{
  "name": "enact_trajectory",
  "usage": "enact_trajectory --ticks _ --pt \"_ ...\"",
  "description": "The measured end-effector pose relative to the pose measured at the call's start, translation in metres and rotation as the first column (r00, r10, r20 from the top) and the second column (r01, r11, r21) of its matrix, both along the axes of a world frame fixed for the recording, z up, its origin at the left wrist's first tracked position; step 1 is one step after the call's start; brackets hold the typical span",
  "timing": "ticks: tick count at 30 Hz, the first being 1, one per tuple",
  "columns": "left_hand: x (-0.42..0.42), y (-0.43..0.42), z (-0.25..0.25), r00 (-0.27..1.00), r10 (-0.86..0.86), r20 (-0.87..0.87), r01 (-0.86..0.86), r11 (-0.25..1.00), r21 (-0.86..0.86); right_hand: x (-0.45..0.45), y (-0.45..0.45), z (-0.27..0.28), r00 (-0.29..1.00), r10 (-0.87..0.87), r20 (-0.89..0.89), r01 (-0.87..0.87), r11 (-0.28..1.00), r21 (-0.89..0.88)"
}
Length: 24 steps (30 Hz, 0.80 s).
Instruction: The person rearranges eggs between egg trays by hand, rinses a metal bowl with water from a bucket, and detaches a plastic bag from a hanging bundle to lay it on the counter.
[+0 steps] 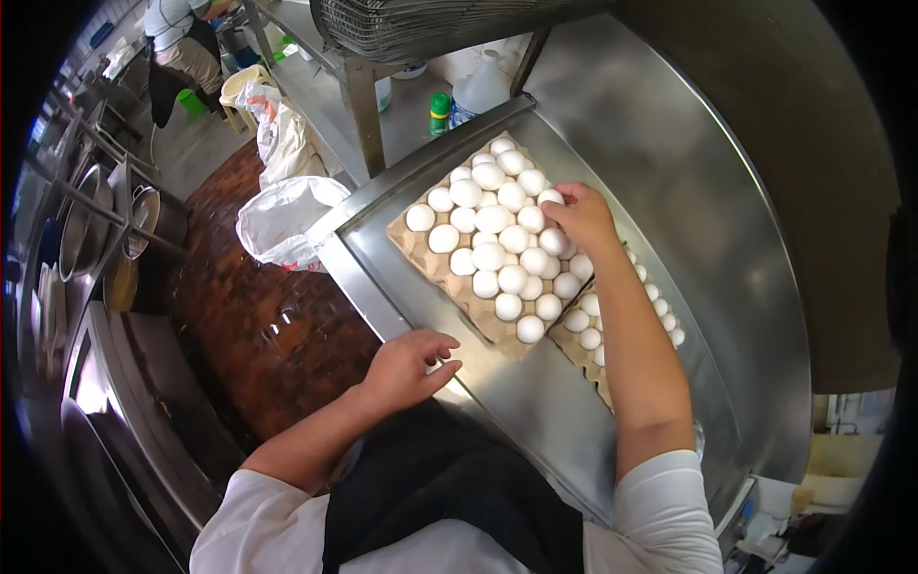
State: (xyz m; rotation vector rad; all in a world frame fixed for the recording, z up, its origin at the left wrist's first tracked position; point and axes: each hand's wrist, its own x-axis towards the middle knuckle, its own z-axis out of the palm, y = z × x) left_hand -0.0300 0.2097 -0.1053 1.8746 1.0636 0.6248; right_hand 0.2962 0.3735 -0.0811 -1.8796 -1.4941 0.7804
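White eggs (492,219) are heaped on a brown cardboard egg tray (459,285), some lying on top of others. At the tray's right edge, my right hand (581,216) has its thumb and fingers closed on an egg (551,198). My left hand (409,369) hovers near the front edge of the steel counter (382,277), fingers curved with a gap between thumb and forefinger. I make out no object in it. A second egg tray (571,349) with more white eggs lies partly beneath my right forearm.
A raised steel wall (688,191) curves round the counter's right side. Behind stand a green-capped bottle (440,113) and a white jug (481,91). An open white sack (277,225) stands left on the red-brown floor (239,335). Another person (182,43) stands far back.
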Motion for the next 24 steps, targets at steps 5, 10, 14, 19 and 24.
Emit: enact_trajectory --ticks 5,10,14,19,24 --pt "0.002 0.001 -0.001 1.0 -0.01 0.003 0.01 1.0 0.002 -0.004 -0.008 0.006 0.999 -0.037 -0.025 0.037 0.999 0.027" --pt "0.01 0.003 0.002 0.999 -0.042 0.011 0.042 0.998 0.045 -0.002 -0.046 0.018 0.996 -0.071 -0.058 0.076 0.993 0.094" --pt "0.016 0.004 0.0 0.997 -0.083 0.011 0.082 0.995 0.065 0.003 -0.068 0.006 0.99 -0.011 -0.143 0.009 1.0 -0.014" --pt "0.03 0.004 0.003 0.989 -0.144 0.038 0.14 0.986 0.087 -0.021 -0.067 0.032 0.959 -0.007 0.283 0.042 0.992 -0.12" --pt "0.03 0.002 0.004 0.99 -0.138 0.036 0.134 0.986 0.099 -0.022 -0.055 0.031 0.942 -0.023 0.336 0.084 0.982 -0.168"
